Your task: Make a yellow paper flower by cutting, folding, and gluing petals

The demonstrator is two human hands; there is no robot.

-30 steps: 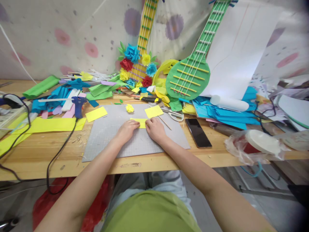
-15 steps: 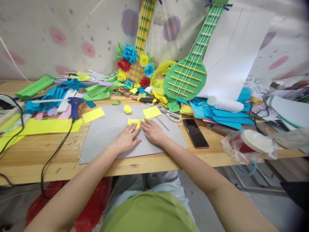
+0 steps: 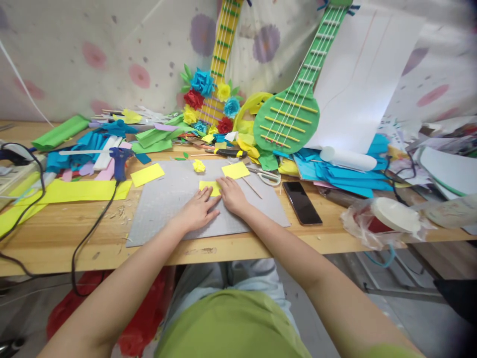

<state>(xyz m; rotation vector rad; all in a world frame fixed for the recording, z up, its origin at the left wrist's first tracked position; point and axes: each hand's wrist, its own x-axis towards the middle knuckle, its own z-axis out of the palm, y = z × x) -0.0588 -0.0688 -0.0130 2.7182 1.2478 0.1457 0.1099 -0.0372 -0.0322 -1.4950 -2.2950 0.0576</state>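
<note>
Background: in the head view, a pale cloth [image 3: 156, 40] with pink and purple flower prints hangs behind a wooden table [image 3: 331, 233].
Grey board: the board [image 3: 158, 204] lies flat on the table, under both hands.
Small yellow paper: the piece [image 3: 208, 187] lies on the grey board, partly covered by the fingers.
Left hand: the hand [image 3: 197, 211] comes from 7 o'clock of this paper; its fingers are spread apart, laid on the lower side.
Right hand: the hand [image 3: 233, 196] comes from 4 o'clock; its fingers rest close together at the right end. Whether the thumb pinches below, I cannot tell.
Handling: the paper looks very light, thin and soft, so it probably creases or slides easily. A good hold would be by opposite short edges, with gentle pressure.
Around the paper: a crumpled yellow flower [image 3: 198, 166] at 11 o'clock, a yellow sheet [image 3: 235, 170] at 2, a thin stick [image 3: 253, 188] at 3, another yellow sheet [image 3: 147, 175] between 9 and 10.
Farther: scissors [image 3: 270, 177] between 2 and 3 o'clock, phone [image 3: 302, 203] past 3, blue glue gun [image 3: 119, 161] near 10, green paper instrument [image 3: 286, 119] between 1 and 2.
</note>
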